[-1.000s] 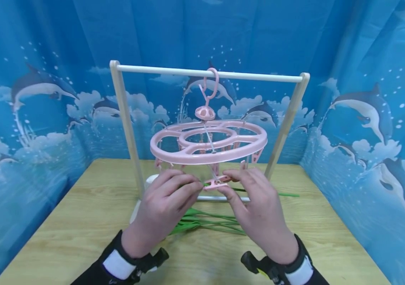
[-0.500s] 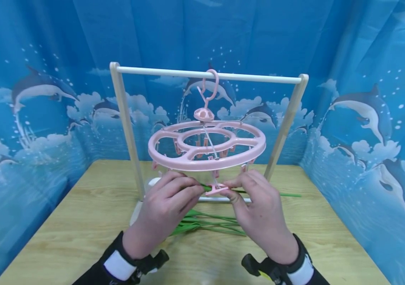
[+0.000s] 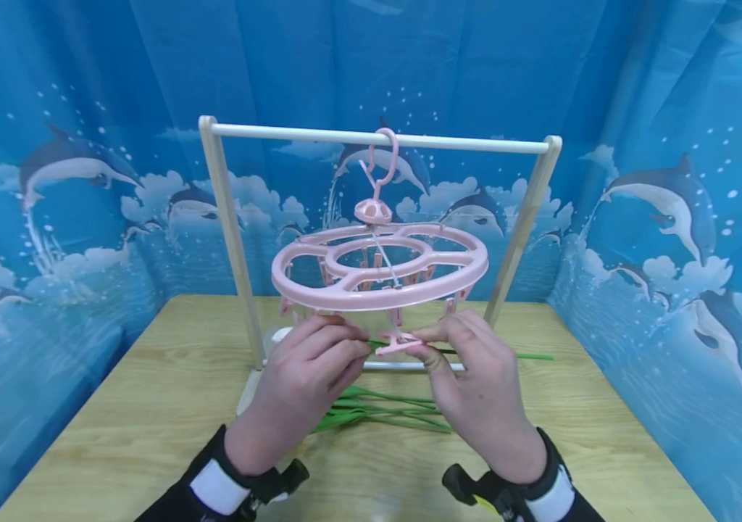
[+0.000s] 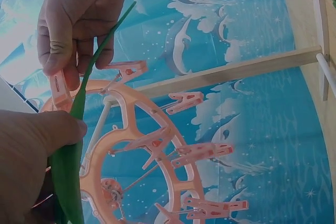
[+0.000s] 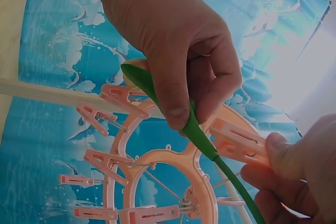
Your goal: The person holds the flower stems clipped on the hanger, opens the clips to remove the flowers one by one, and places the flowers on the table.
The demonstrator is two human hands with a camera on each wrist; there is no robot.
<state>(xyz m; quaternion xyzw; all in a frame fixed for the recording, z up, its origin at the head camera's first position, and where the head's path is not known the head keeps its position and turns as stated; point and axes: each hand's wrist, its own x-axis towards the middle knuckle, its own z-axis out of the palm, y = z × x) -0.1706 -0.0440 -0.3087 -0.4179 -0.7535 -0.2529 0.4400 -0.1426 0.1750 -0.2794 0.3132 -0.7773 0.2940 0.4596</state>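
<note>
My left hand [image 3: 309, 377] pinches a green leafy stem [image 5: 197, 135] between thumb and fingers. The stem's thin end runs to the right past the other hand. A pale yellowish part shows behind the leaf in the right wrist view; its kind is unclear. Thumb and forefinger of my right hand [image 3: 475, 370] grip the handle end of a pink clothespin [image 3: 399, 344], which hangs by a cord from a pink round clip hanger [image 3: 380, 297]. The stem lies beside the clothespin; whether it is inside its mouth I cannot tell.
The hanger hooks over the white bar [image 3: 293, 133] of a wooden stand [image 3: 230, 217]. Several other clothespins [image 4: 202, 153] dangle beneath its ring. More green stems [image 3: 377, 412] lie on the wooden table [image 3: 169, 435] below the hands. A white object [image 3: 280, 334] is partly hidden behind my left hand.
The hanger ring has tilted toward me and its front edge has dropped. The right thumb and forefinger have drawn closer on the clothespin's handles. The left hand has barely moved.
</note>
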